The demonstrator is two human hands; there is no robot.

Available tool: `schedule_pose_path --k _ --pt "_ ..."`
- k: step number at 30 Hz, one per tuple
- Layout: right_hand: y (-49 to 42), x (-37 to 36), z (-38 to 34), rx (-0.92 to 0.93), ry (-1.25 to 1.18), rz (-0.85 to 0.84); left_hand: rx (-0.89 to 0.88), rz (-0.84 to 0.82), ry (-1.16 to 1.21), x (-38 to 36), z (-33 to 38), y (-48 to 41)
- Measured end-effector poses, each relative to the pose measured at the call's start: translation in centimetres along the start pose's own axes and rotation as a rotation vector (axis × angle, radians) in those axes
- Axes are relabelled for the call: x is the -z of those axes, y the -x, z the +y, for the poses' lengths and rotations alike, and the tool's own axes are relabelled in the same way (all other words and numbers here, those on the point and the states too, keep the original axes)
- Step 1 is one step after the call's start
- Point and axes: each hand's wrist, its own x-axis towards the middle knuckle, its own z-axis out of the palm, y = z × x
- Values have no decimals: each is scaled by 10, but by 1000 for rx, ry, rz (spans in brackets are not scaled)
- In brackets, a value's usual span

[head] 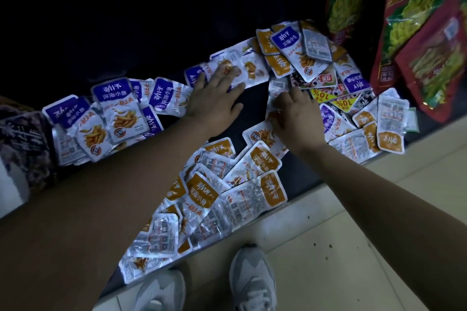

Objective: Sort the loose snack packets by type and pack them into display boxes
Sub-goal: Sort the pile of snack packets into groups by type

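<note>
Small silver snack packets lie spread over a dark shelf surface [252, 106]. Purple-labelled packets [113, 113] form a row at the left. Orange-labelled packets [202, 199] lie heaped in the near middle. A mixed pile [310, 58] of purple, orange and other packets sits at the upper right. My left hand [214, 98] lies flat with straight fingers on a purple-labelled packet [242, 70]. My right hand [295, 118] has its fingers curled around an orange-labelled packet [262, 134] at the edge of the mixed pile.
Large red snack bags [417, 40] stand at the right. A dark patterned box [22, 149] sits at the left edge. Pale floor tiles [353, 247] and my two grey shoes [250, 280] are below the shelf edge. The back of the shelf is dark.
</note>
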Motion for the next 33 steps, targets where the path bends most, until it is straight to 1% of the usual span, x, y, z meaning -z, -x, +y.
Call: schedule_pose_path --k 4,7,8,10,12,13,15,17,19,21,23,24,26,27,28,31,33 --pt "1 2 0 -13 -34 -8 155 105 -37 1 -18 30" --pt "4 -2 -2 27 -72 11 251 91 -125 6 -27 40" --pt "5 -3 -4 42 -77 19 242 110 -127 7 -27 40" --pt "6 -6 -6 52 -75 32 130 172 -48 7 -20 33" --pt "7 -7 -5 52 -70 27 17 131 39 5 -9 16" --pt "7 -7 -5 56 -73 27 4 80 57 5 -4 7" --pt "8 -7 -4 59 -91 35 51 -9 71 5 3 -5" --pt "8 -6 -4 63 -120 68 103 -27 88 3 3 -6" --pt "5 -4 -9 87 -174 81 121 42 63 1 2 7" --pt "-3 -4 -15 156 -247 83 107 134 9 -3 -1 23" --pt "-16 -3 -24 197 -264 23 107 174 -27 -6 -7 35" --pt "-22 -4 -29 179 -254 -37 118 172 -35 -7 -10 38" --pt "-30 -7 -38 81 -214 -160 131 177 -22 -8 -14 43" --pt "-30 -9 -42 40 -199 -191 121 189 -4 -8 -16 46" --pt "-29 -11 -46 32 -196 -192 104 185 16 -8 -17 47" --pt "-19 -10 -54 165 -220 -136 57 72 22 -13 -22 53" --pt "-16 -7 -52 196 -262 -78 62 47 2 -12 -25 58"
